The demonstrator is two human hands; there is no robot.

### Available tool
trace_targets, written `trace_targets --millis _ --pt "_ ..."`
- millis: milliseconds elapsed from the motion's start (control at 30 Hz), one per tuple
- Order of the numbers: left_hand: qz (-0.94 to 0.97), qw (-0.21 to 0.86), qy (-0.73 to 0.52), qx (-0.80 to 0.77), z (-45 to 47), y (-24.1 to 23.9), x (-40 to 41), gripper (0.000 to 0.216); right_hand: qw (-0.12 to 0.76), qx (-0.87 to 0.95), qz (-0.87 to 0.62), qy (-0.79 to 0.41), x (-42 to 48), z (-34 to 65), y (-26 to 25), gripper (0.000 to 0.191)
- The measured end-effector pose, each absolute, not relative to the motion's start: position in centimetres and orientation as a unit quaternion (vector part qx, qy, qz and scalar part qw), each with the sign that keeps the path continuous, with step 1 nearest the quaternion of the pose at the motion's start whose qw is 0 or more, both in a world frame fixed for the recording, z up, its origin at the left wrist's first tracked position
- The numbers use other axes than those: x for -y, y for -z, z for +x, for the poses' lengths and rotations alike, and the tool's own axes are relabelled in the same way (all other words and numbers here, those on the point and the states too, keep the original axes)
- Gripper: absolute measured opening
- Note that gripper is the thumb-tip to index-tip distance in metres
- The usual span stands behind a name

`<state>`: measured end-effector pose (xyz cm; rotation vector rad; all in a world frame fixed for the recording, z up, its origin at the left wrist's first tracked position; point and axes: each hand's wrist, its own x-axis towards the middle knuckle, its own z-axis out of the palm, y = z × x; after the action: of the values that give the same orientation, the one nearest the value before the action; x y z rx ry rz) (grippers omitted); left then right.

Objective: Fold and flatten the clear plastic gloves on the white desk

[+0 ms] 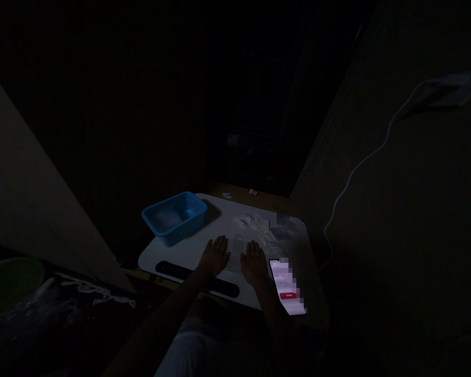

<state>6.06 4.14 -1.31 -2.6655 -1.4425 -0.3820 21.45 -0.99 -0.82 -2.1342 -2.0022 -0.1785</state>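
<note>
Both palms face down on a small white table. My left hand lies flat with its fingers stretched out, holding nothing. Likewise my right hand rests flat with fingers extended. Between the two hands is a clear plastic bag or sheet, and a pale strip shows at its upper part; the dim light hides its exact kind. Each hand is at an edge of this plastic, but I cannot tell whether they press on it. A lit phone lies just right of my right hand.
A blue plastic basin stands at the table's left. Crumpled white pieces and clear plastic lie at the back right. A dark slot strip runs along the front edge. A white cable hangs on the right wall.
</note>
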Motion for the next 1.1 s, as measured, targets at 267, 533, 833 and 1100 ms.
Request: trace_targets --millis 267,533,833,1100 --pt "-0.871 0.039 0.12 0.475 6.0 1.3 -4.1 0.05 0.121 0.659 -0.737 0.09 1.2 21.5 1.0 0.053" --pt "-0.87 0.04 0.123 0.475 6.1 1.4 -4.2 0.049 0.103 0.73 -0.669 0.09 1.7 20.1 -0.5 0.051" --pt "-0.87 0.042 0.127 0.474 6.1 1.3 -4.1 0.05 0.075 0.738 -0.669 0.045 1.8 20.5 -0.1 0.054" --pt "-0.871 0.042 0.126 0.473 6.1 1.4 -4.1 0.05 0.08 0.682 -0.724 0.067 2.5 21.8 0.7 0.058"
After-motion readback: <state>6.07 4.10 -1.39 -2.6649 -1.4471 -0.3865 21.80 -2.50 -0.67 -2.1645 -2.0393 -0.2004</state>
